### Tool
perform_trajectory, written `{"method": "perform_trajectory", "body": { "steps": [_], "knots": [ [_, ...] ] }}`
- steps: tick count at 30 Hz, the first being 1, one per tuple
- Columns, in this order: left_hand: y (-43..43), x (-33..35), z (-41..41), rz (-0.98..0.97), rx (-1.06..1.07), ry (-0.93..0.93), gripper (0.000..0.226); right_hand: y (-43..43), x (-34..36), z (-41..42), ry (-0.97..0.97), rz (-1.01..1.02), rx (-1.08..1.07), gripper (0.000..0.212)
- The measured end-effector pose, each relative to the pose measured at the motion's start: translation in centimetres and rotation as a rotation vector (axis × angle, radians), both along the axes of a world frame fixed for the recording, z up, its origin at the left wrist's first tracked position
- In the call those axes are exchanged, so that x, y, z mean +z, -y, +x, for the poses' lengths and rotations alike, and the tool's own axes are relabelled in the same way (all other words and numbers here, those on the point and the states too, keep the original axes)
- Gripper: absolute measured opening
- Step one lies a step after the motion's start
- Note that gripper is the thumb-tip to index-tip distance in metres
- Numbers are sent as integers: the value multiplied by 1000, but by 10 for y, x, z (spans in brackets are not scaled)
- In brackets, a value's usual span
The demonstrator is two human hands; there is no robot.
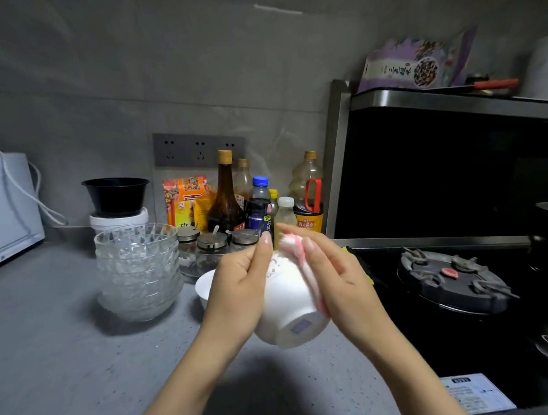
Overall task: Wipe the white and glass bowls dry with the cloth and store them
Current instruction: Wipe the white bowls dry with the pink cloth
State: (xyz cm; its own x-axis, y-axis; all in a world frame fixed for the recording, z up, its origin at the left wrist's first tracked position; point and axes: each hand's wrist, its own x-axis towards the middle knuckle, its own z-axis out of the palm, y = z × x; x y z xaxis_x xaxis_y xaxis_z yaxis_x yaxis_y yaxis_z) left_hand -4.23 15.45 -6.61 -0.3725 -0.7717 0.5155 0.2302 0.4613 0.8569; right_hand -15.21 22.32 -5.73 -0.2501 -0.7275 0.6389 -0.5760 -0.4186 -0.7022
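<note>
My left hand point(239, 283) holds a white bowl point(288, 306) tipped on its side above the grey counter, its foot with a small label turned toward me. My right hand point(331, 274) presses a pink and white cloth point(296, 249) against the bowl's right side and rim. Behind my left hand, part of a second white bowl point(203, 287) rests on the counter. A stack of several glass bowls point(138, 270) stands upright to the left.
Sauce bottles point(225, 194), lidded spice jars point(212, 243) and snack packets line the back wall. A black bowl point(116, 196) sits on a white tub. A white appliance point(3, 208) is at far left. A black gas hob point(453, 279) and range hood lie right.
</note>
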Motion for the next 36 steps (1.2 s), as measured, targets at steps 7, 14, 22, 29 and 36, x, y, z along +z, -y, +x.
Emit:
{"method": "perform_trajectory", "body": {
  "steps": [7, 14, 22, 29, 36],
  "knots": [
    [13, -9, 5, 334, -71, -144, 44, 7, -6, -4, 447, 163, 8, 38],
    [32, -16, 4, 220, -16, 31, 47, 17, -14, -10, 359, 87, -29, 58],
    [29, -23, -14, -226, 252, 146, 53, 31, -33, -12, 38, -40, -65, 66],
    [35, -38, -26, -202, 376, 26, 58, 31, -58, -4, -188, -200, -237, 38],
    [44, -61, -34, 68, 311, -49, 51, 39, -88, 9, -493, -187, -378, 43]
  ]
}}
